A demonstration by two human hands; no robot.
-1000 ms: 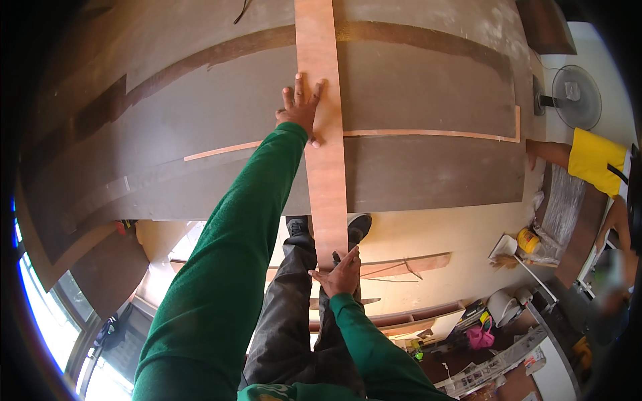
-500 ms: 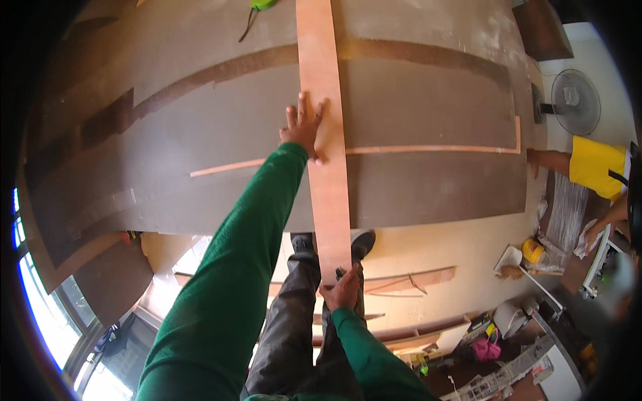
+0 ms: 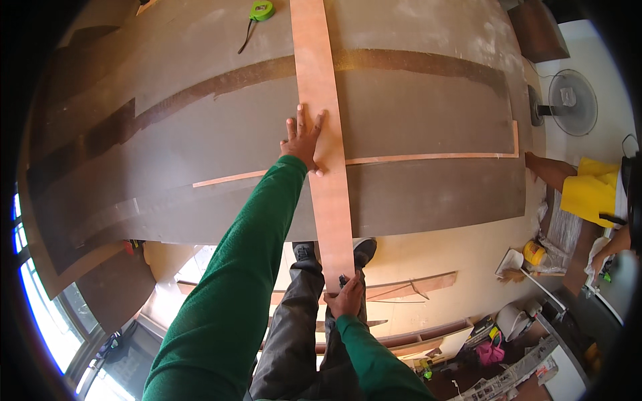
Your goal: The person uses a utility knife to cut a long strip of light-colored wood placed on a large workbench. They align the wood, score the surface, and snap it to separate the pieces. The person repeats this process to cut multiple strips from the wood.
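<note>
Leftmost, the green left sleeve point(image 3: 231, 287) hides part of the large brown sheet point(image 3: 428, 107) from me. Next I see a bright green tape measure point(image 3: 263, 11) on the sheet, near the top edge. The left hand point(image 3: 302, 142) lies open, fingers spread, partly on the long reddish board point(image 3: 332, 220), partly past its left edge. The board crosses the sheet; its near end juts past the sheet's edge, while its far end is cut off. At that near end I find the right hand point(image 3: 346, 298), fingers bent; a small dark item point(image 3: 343, 280) shows beside them, too small to identify, and I cannot tell what the hand grips. Rightward, a thin strip point(image 3: 435, 158) emerges from behind the board. Farthest right, a person in yellow point(image 3: 592, 194) is partly lost in the dark rim.
</note>
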